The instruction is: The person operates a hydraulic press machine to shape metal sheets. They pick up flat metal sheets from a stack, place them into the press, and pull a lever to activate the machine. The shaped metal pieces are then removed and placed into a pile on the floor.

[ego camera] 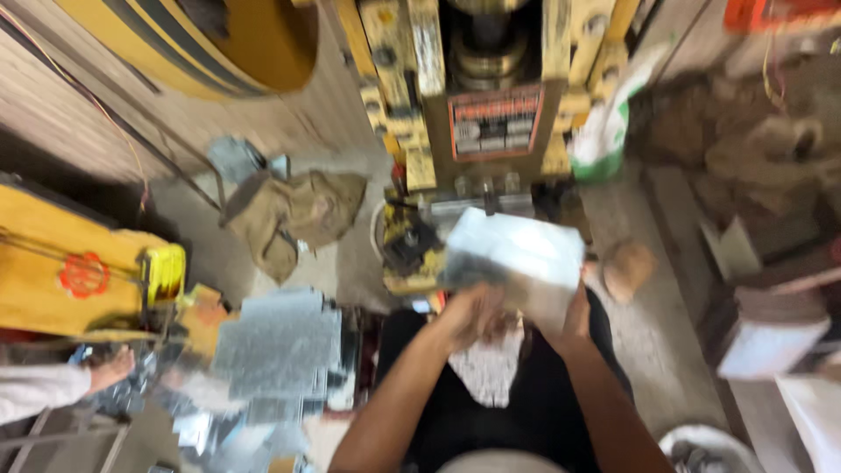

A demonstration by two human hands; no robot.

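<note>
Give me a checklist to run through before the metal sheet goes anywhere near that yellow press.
1. Both hands on the metal sheet: ok; left hand and right hand grip its lower edge.
2. Sheet clear of the yellow press: cannot tell, the picture is blurred.
3. Fingers away from sharp edges: cannot tell.
4. Other person's hand away from the press: ok, far left.
5. Stack of cut sheets within reach: ok.
</note>
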